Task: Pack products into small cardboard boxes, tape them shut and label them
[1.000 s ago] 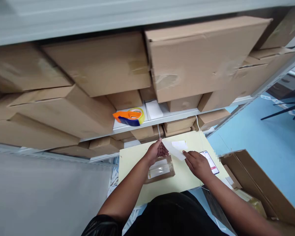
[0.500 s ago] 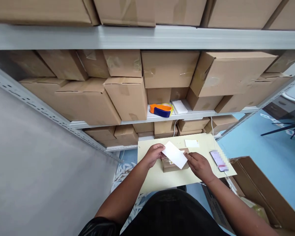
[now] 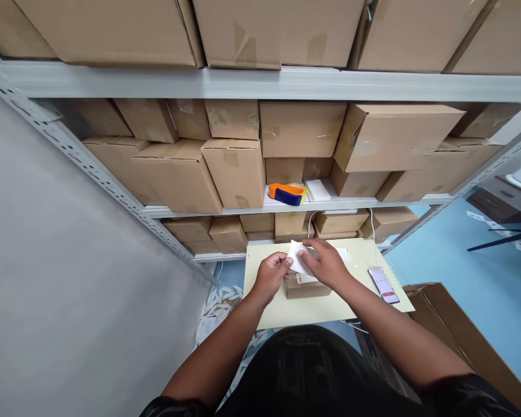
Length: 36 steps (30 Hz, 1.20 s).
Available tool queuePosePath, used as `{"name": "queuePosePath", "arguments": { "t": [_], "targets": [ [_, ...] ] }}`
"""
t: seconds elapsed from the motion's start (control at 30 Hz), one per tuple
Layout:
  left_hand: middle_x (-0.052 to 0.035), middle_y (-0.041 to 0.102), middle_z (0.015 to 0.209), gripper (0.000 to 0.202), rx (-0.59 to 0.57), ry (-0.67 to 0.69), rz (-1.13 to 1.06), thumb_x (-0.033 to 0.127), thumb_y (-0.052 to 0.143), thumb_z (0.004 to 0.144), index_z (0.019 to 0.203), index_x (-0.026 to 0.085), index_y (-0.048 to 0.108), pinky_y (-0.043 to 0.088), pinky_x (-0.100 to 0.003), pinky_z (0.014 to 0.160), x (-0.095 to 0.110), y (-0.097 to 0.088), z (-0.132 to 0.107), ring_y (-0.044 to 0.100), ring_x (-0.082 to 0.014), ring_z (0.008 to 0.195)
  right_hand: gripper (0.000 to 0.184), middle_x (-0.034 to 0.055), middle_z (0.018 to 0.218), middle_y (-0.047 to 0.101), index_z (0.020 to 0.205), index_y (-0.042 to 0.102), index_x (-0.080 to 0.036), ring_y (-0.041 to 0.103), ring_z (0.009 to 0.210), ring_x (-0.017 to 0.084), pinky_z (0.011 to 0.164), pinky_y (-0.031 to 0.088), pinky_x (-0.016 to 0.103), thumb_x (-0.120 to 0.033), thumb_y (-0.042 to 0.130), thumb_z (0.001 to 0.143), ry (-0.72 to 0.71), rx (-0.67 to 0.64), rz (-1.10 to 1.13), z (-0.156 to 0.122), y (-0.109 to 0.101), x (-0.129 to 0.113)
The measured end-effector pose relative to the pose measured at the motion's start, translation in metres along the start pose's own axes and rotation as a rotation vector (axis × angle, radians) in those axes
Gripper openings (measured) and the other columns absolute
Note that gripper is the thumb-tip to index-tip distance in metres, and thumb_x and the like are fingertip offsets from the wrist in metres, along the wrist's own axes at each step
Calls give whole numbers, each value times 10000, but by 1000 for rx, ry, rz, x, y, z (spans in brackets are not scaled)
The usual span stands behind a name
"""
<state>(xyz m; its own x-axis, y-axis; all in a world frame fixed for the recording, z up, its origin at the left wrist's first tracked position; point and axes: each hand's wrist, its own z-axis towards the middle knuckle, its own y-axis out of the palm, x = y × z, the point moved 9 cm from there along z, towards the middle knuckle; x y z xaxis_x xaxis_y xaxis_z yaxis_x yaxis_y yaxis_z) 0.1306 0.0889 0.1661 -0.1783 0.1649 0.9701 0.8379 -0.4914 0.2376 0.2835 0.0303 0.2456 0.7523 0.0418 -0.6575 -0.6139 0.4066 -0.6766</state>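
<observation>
A white paper slip (image 3: 296,259) is held up over the cream tabletop (image 3: 271,310), between the two hands. Its left edge is pinched between the thumb and fingers of the left hand (image 3: 272,275), the fingers drawn in narrow. Its right part is overlapped from above by the right hand (image 3: 327,263), the thumb being laid across the slip's face and the fingers bent near its upper edge; whether the slip is gripped there cannot be told. The slip is tilted, and its right side is partly hidden by the right hand. Just below the hands a small cardboard box (image 3: 308,291) is seated on the tabletop, a white label (image 3: 306,278) being visible at its top. Behind the right hand a second white label (image 3: 344,254) is seen lying on the tabletop, partly covered. To the right a smartphone (image 3: 384,286) is laid flat, screen lit. On the shelf beyond the hands, an orange and blue tape dispenser (image 3: 286,194) is placed beside a white stack (image 3: 317,190).
</observation>
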Motion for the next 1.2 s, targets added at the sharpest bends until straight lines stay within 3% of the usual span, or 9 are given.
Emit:
{"name": "queuePosePath", "arguments": {
  "t": [0.1,0.23,0.37,0.5,0.73,0.9,1.2],
  "targets": [
    [2,633,690,416,5,-4,-18,525,810,762,850,139,682,452,-223,567,7,19,-8,572,-106,597,241,41,912,725,937,709,-223,669,862,226,770,517,352,-443,630,882,141,-140,193,14,14,10],
    [-2,632,656,405,9,-23,-32,510,816,760,842,134,693,452,-232,578,11,39,-18,572,-113,590,324,-13,708,649,776,610,-212,596,637,164,569,432,265,-522,691,821,323,-306,557,11,20,34],
    [-1,610,627,373,-17,-32,-40,504,757,809,787,138,695,433,-238,587,15,53,-21,547,-111,581,398,-20,684,643,761,606,-195,569,586,134,528,398,236,-543,797,739,351,-470,789,3,14,34],
    [4,598,614,280,-17,3,-37,417,716,830,763,145,700,414,-238,595,29,59,-17,529,-108,586,438,-10,668,643,756,635,-175,559,579,128,521,394,231,-548,851,677,323,-590,822,-3,4,25],
    [-27,658,684,232,-42,-26,-48,378,726,809,823,147,717,440,-262,613,35,64,-17,576,-132,617,387,-18,664,618,741,656,-166,523,588,112,543,384,227,-518,815,722,262,-594,761,-2,-11,20],
    [-20,651,668,209,-41,-38,-18,361,727,799,802,152,715,445,-261,615,36,63,-17,570,-128,610,367,-27,654,600,735,661,-168,491,580,106,551,367,232,-494,826,705,283,-680,773,-8,-2,23],
    [2,614,578,71,-174,-148,124,225,671,697,680,159,691,420,-238,571,41,67,-19,525,-109,551,349,-54,629,520,728,665,-161,398,580,82,550,302,228,-476,815,734,235,-840,756,-21,12,15]
  ]
}}
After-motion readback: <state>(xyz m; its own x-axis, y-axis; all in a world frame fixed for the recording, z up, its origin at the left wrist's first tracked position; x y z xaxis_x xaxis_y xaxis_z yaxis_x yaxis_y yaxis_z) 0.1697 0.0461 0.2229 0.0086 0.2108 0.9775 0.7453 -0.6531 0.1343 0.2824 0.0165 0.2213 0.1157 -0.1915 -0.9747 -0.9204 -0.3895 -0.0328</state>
